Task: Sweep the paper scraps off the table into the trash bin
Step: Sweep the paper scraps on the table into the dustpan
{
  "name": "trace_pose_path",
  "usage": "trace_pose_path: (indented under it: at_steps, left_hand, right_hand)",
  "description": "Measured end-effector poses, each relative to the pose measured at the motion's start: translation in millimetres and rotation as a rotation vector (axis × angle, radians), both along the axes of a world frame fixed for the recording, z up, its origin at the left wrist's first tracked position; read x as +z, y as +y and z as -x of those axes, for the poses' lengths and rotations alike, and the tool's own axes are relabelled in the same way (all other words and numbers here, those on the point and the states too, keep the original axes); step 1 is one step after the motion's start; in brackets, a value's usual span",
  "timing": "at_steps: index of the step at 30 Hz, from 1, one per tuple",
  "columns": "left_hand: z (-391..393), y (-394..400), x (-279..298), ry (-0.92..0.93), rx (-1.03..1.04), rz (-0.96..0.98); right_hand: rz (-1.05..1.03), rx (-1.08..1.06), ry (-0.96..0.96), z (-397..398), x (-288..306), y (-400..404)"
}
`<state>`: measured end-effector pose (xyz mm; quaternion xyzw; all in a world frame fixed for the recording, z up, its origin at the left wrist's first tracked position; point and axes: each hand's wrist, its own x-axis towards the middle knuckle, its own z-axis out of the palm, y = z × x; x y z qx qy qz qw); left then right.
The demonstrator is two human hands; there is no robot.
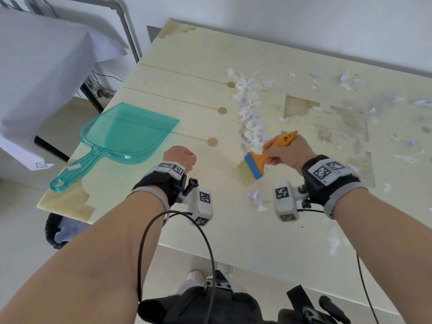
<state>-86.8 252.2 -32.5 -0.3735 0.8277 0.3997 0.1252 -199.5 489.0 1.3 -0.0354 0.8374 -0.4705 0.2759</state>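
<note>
Scraps (pixel 249 106) of torn paper lie in a loose line up the middle of the table (pixel 187 73), with more scattered to the right. The right hand (pixel 288 149) grips an orange brush (pixel 263 157), bristles down near the line's near end. The left hand (pixel 181 157) is a fist, holding nothing. A green dustpan (pixel 126 132) lies beside it. A dark bin (pixel 56 232) shows below the table's left corner.

White cloth (pixel 42 66): draping over a frame at ten o'clock, a printed label showing at its lower corner. Grey metal pipe (pixel 127 26): running down behind the cloth at eleven o'clock. White wall (pixel 304 22): standing at twelve o'clock. Pale tiled floor (pixel 25 230): lying at eight o'clock. Black cable (pixel 109 77): hanging beneath the cloth's edge.
</note>
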Motion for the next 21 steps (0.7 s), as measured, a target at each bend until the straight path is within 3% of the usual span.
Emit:
trace_pose_path:
  at_steps: [4, 9, 12, 17, 21]
  left_hand:
    - [2, 3, -2, -0.008, -0.013, 0.000]
    - [8, 11, -3, 0.000, -0.034, -0.012]
    - [9, 12, -5, 0.004, -0.028, -0.031]
    - [9, 13, -8, 0.002, -0.027, -0.044]
    - [13, 13, -7, 0.002, -0.031, -0.050]
  right_hand:
    - [0.107, 0.159, -0.187, -21, 3, -3]
    - [-0.074, 0.458, -0.350, -54, -18, -10]
    - [-0.171, 0.363, -0.266, -36, -15, 6]
    - [-0.075, 0.105, -0.051, 4, 5, 26]
    - [0.070, 0.096, -0.108, 9, 14, 26]
